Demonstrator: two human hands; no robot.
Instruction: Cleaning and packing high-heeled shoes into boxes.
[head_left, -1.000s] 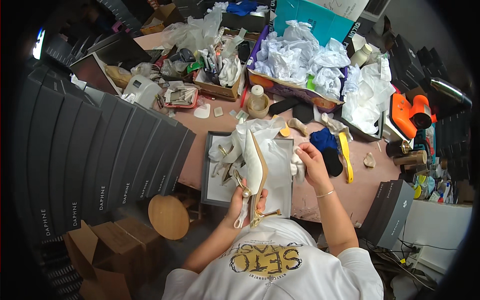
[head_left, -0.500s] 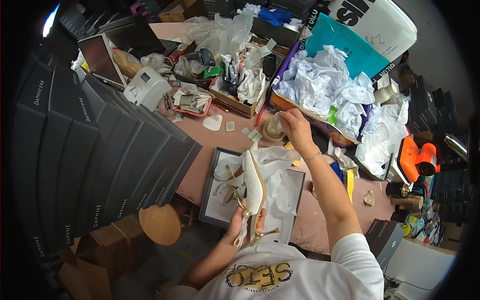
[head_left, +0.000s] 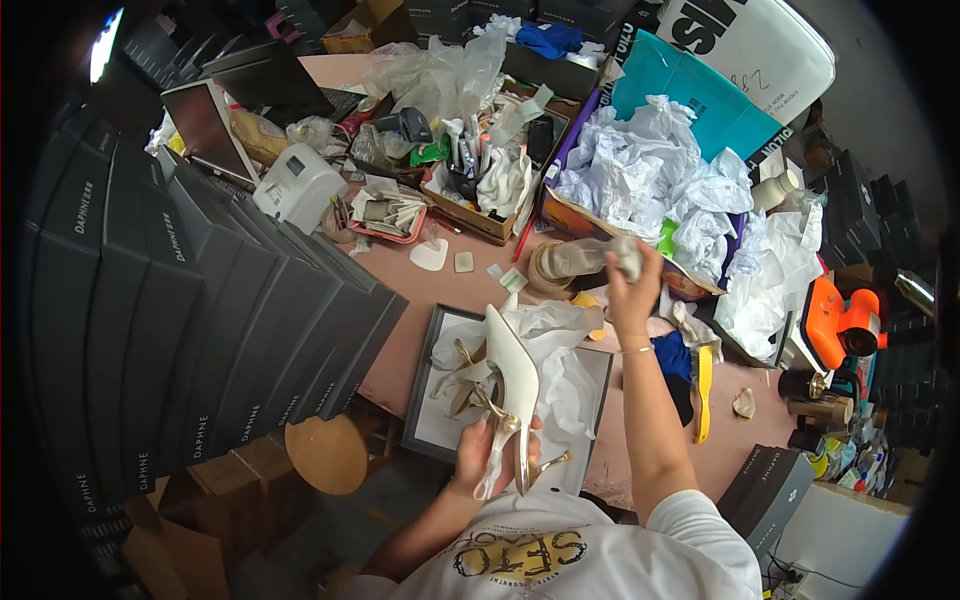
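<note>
My left hand point(head_left: 478, 458) is closed round a white pointed-toe high-heeled shoe point(head_left: 513, 365) with gold trim, its toe facing away from me. Beneath it, an open shoe box point(head_left: 423, 400) holds white tissue paper point(head_left: 562, 372) and a second strappy shoe, partly hidden. Farther off, my right hand point(head_left: 636, 292) grips a small whitish wad point(head_left: 626, 258) in its fingertips, slightly blurred. Just left of that wad lies a clear jar point(head_left: 578, 258), tilted beside a tan ring-shaped roll point(head_left: 543, 272).
Stacked dark shoe boxes point(head_left: 230, 310) wall off the left. Behind my right hand stands a carton of crumpled white paper point(head_left: 630, 170). A yellow-handled brush point(head_left: 704, 395) and an orange tool point(head_left: 840, 320) are at the right; a white label printer point(head_left: 298, 185) sits far left.
My right hand has moved right, away from the jar's mouth, with the wad in its fingers. The jar now leans over to the right. My left hand has turned the shoe slightly.
</note>
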